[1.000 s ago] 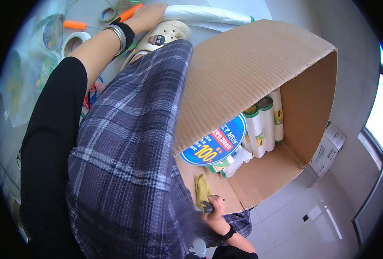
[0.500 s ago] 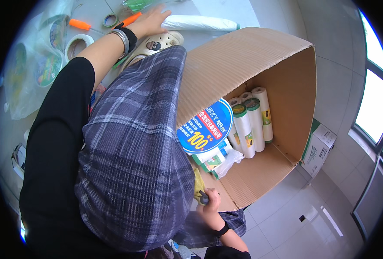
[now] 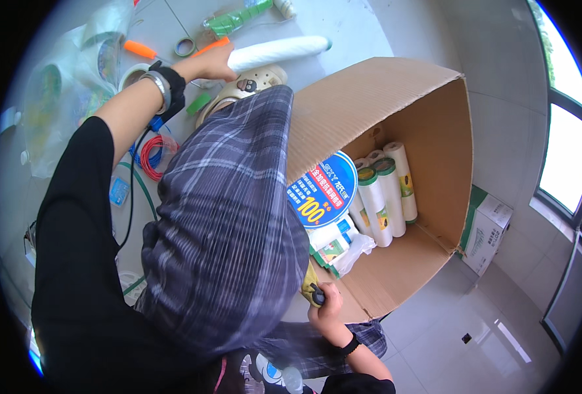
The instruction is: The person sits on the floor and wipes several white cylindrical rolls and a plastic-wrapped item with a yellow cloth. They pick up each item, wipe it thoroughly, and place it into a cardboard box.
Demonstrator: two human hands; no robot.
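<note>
My left hand (image 3: 213, 64) is closed round the near end of a long white roll of plastic film (image 3: 279, 54) with a green far end, just above a cream clog (image 3: 257, 80) on my foot. My right hand (image 3: 326, 303) grips a small black thing (image 3: 318, 295) next to a crumpled yellow cloth (image 3: 309, 278), at the near rim of a cardboard box (image 3: 376, 98). The box lies on its side, its opening facing right. Several white film rolls (image 3: 377, 210) stand inside, beside a round blue sign (image 3: 323, 190) and a clear plastic wrapper (image 3: 356, 253).
On the floor to the left lie an orange handle (image 3: 140, 49), a tape roll (image 3: 184, 46), a red coil of cable (image 3: 150, 159) and a plastic bag of rolls (image 3: 48, 111). A green-and-white carton (image 3: 486, 236) stands right of the box. My plaid-covered knee (image 3: 225, 217) fills the middle.
My left hand has closed on the near end of the white film roll, which has shifted left and tilted. My right hand keeps its hold on the black thing.
</note>
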